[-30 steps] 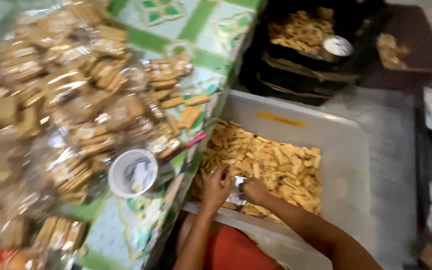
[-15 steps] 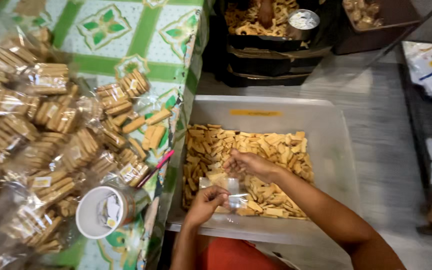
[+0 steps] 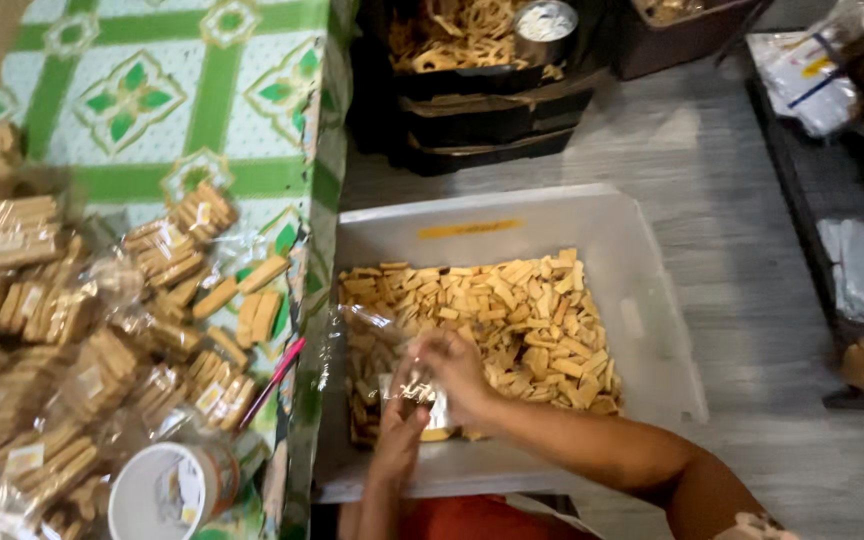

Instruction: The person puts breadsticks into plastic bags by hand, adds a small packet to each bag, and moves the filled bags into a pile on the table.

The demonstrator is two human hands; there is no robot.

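A grey plastic tub [image 3: 652,300] on the floor holds many tan rectangular biscuits [image 3: 512,310]. Over its near left part both my hands hold a clear plastic bag [image 3: 372,345] with a small label. My left hand [image 3: 399,435] grips the bag from below. My right hand [image 3: 455,368] pinches it from above, fingers closed on the plastic. The bag's open end trails up and left over the biscuits.
A table with a green patterned cloth [image 3: 152,90] stands to the left, piled with packed biscuit bags [image 3: 82,330], a white cup [image 3: 164,492] and a pink stick [image 3: 274,380]. Dark trays of biscuits with a metal tin [image 3: 544,22] sit behind the tub. Bags lie on the right.
The view has swung down and right, so the tub sits more central. My hands have come closer together on the plastic bag, near the tub's front.
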